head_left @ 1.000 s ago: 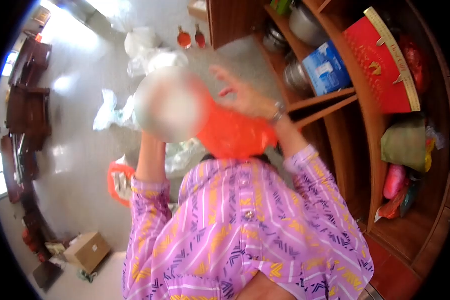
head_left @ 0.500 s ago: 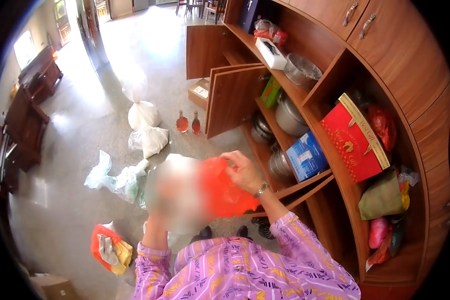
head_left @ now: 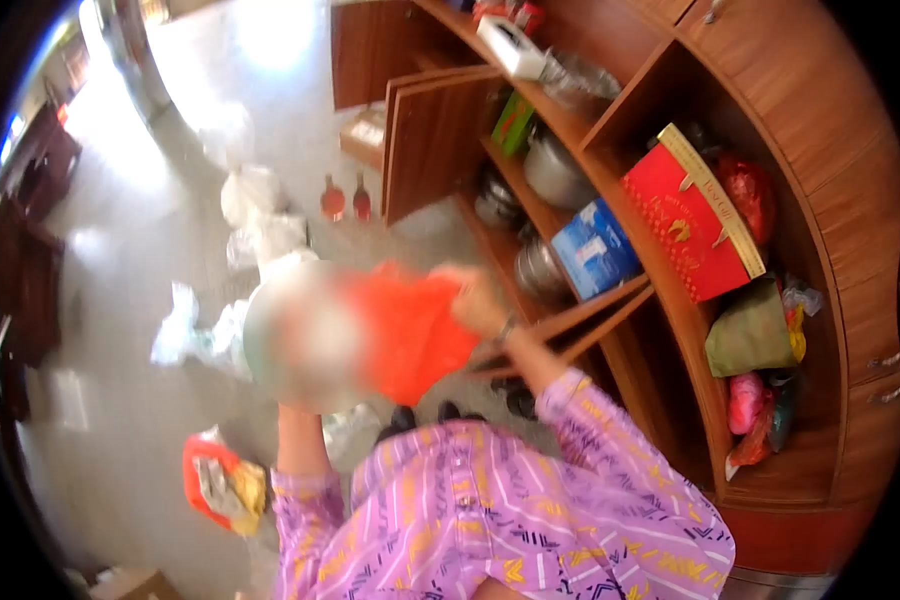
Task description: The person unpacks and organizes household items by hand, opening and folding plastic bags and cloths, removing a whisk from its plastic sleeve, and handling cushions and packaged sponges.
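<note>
Bright light from the upper left glares white across the grey floor (head_left: 120,475) while shadow fills lower compartments of the cabinet (head_left: 815,150); a round blur veils part of the red bag (head_left: 415,340), and fisheye distortion bends the blackened edges.

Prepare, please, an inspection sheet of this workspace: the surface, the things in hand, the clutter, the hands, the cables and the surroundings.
Surface: glossy grey floor, bright with reflected light in places.
Job's things: crumpled red-orange plastic bag, in front of the body; partly under a blurred patch.
Clutter: white plastic bags, two reddish long-necked bottles and a soft red, yellow and grey bundle, all on the floor.
Hands: right hand appears to grip the bag's edge; left hand is hidden by the blur, grip unclear.
Cables: nothing seen.
Surroundings: brown wooden cabinet, some doors open, holding a red gift box, a blue-and-white box and grey metal pots.
</note>
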The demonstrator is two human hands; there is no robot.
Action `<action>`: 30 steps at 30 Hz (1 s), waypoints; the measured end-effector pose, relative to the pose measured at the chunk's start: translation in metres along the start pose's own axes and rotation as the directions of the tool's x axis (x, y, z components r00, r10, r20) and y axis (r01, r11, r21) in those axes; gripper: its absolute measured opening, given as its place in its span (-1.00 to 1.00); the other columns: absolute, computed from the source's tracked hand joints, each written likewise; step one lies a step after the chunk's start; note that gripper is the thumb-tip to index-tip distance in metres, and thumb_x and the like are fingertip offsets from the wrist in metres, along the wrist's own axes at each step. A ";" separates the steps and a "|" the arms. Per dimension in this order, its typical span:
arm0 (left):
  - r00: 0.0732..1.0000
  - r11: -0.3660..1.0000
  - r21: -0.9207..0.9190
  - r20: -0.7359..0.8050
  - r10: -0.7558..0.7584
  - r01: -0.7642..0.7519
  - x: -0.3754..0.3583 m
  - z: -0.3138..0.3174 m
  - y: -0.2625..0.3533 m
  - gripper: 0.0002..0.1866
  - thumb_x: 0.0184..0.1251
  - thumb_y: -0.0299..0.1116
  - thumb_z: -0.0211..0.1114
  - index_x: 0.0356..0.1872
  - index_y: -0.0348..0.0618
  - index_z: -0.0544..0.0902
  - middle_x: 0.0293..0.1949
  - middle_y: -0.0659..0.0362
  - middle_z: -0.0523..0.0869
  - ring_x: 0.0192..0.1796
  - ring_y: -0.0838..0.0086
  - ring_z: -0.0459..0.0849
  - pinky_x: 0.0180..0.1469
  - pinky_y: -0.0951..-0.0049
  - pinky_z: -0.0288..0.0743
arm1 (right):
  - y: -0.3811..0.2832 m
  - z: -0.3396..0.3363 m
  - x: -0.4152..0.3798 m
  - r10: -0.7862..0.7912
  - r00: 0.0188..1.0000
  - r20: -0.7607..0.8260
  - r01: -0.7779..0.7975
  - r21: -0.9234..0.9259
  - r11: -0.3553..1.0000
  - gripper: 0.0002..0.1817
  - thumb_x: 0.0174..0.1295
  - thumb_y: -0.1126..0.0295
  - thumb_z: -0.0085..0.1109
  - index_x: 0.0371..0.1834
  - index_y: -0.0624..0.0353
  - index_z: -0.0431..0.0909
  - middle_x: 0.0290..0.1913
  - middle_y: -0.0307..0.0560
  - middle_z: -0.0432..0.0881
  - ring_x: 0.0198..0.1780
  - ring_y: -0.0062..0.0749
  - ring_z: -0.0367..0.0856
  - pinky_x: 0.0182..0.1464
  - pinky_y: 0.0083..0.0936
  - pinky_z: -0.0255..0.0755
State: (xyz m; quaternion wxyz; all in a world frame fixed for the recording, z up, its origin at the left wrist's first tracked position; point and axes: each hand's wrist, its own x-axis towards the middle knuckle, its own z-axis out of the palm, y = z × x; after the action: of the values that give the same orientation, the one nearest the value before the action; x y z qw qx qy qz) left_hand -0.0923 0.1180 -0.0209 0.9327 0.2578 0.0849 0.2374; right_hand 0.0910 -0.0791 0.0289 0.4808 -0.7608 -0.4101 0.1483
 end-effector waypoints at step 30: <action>0.978 0.606 0.773 0.206 0.038 -0.186 -0.037 0.056 -0.010 -0.35 -0.04 -0.52 0.28 0.18 -0.27 0.29 0.02 0.11 0.50 0.00 0.47 0.51 0.06 0.42 0.39 | 0.036 -0.046 -0.001 0.130 0.981 0.143 -0.189 0.564 0.804 -0.89 0.12 0.58 0.02 -0.32 0.24 0.54 -0.37 -0.36 0.55 -0.32 -0.72 0.47 -0.27 -0.71 0.39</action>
State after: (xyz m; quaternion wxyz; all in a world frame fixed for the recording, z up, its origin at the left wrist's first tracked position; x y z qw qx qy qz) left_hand -0.1045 0.0679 0.0234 0.7112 0.6650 0.0851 0.2114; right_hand 0.1364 -0.1149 0.0212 0.6530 -0.6040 -0.3035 0.3416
